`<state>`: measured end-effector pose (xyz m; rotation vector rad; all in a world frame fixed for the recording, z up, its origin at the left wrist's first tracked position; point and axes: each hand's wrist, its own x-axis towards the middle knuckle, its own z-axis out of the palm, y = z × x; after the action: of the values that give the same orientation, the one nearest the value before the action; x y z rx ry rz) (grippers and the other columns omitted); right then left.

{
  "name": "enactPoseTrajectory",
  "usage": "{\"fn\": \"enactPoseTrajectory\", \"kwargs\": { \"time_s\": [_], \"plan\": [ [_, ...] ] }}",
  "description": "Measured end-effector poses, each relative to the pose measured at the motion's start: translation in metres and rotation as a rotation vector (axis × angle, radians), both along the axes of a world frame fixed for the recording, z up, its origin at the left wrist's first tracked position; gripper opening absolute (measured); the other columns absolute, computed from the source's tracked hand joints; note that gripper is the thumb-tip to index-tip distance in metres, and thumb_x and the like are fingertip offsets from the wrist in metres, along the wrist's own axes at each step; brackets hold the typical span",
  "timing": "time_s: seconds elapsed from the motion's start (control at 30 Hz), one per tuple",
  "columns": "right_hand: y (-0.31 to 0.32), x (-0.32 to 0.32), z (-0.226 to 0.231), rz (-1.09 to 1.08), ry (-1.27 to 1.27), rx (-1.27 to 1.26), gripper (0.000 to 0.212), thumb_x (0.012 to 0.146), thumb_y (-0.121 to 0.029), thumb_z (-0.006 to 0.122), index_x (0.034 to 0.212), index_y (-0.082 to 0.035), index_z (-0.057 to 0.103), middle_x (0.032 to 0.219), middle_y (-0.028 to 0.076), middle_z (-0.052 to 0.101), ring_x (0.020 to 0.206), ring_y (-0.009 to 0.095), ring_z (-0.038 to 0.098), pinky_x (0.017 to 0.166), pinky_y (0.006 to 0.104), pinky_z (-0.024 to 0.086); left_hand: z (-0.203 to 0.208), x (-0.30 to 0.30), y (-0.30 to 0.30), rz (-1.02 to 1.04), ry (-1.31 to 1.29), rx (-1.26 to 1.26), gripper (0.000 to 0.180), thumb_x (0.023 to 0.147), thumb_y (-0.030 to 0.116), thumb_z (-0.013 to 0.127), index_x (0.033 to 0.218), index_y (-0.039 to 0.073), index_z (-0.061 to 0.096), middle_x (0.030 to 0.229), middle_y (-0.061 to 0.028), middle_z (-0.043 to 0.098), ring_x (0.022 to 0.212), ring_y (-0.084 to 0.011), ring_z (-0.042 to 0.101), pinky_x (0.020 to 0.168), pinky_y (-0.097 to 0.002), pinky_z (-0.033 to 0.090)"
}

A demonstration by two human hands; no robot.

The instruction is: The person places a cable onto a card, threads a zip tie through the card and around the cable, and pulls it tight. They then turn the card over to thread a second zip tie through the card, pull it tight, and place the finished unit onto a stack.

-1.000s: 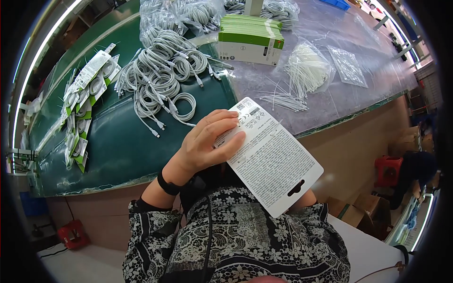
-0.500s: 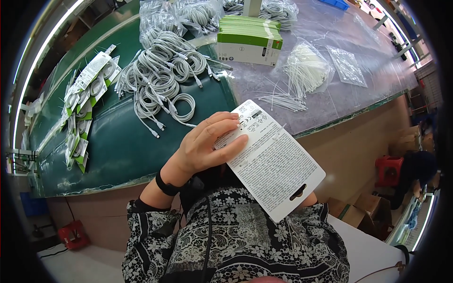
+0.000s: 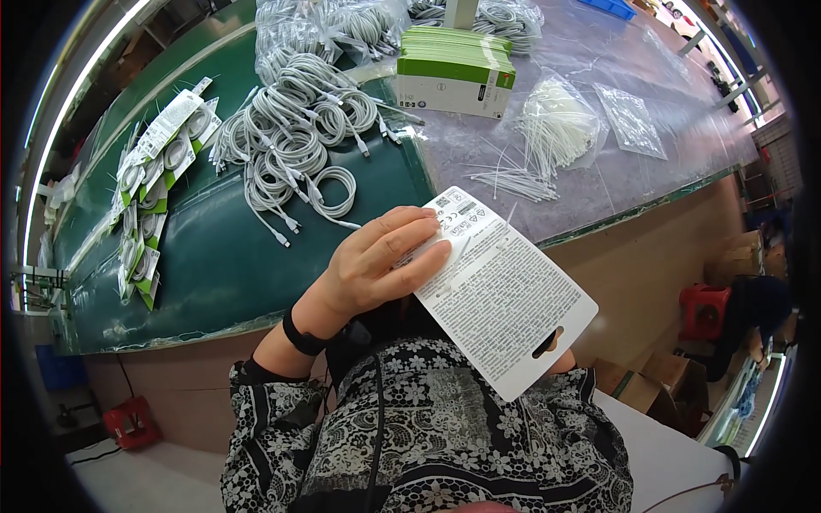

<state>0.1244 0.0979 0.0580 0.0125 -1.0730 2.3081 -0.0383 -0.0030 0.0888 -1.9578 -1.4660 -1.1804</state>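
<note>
Near the middle of the view the left hand (image 3: 376, 265) lies flat across the upper end of a white card (image 3: 500, 291), its fingers (image 3: 410, 235) stretched almost straight and pressed on the printed face rather than curled around it; the card is tilted, its slotted hanging hole at about 4 o'clock from the hand, just above the person's patterned top; a black wristband (image 3: 301, 335) sits on the left wrist; the right hand (image 3: 560, 363) is almost wholly hidden behind the card's lower edge, only a sliver of it showing, so I cannot tell how its fingers are set or whether they grip the card; on the green tabletop (image 3: 214, 265) at 11 o'clock from the left hand lies a heap of coiled white cables (image 3: 295, 141); farther out at 9 to 10 o'clock a row of packed cables (image 3: 150, 197) in green and white sleeves runs along the edge; at 12 o'clock a stack of green and white cards (image 3: 457, 68) stands on a clear plastic sheet; at 1 o'clock a bag of white ties (image 3: 556, 124) rests with loose ties (image 3: 513, 181) spilled beside it.
</note>
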Motion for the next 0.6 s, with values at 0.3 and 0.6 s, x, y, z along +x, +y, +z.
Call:
{"fn": "enactPoseTrajectory", "kwargs": {
  "time_s": [0.3,0.6],
  "plan": [
    [0.005,0.04,-0.014,-0.043,-0.014,-0.524,0.065,0.087,-0.037,0.06,0.138,-0.004,0.038,0.134,0.014,0.049,0.116,0.024,0.055,0.093,0.0324,0.051,0.0,-0.001,-0.005,0.012,0.013,-0.053,0.035,0.071,0.003,0.071,0.105,0.007,0.061,0.103,-0.0114,0.06,0.092,-0.0272,0.065,0.08,-0.034,0.057],
    [0.025,-0.012,-0.015,-0.468,-0.061,0.774,0.039,0.082,-0.005,0.072,0.118,-0.002,0.059,0.105,0.013,0.065,0.088,0.021,0.066,0.074,0.0299,0.054,-0.017,0.012,-0.005,-0.001,-0.593,-0.239,0.032,0.078,-0.003,0.068,0.108,0.004,0.062,0.103,-0.0123,0.064,0.087,-0.0224,0.065,0.072,-0.0315,0.055]
  ]
}}
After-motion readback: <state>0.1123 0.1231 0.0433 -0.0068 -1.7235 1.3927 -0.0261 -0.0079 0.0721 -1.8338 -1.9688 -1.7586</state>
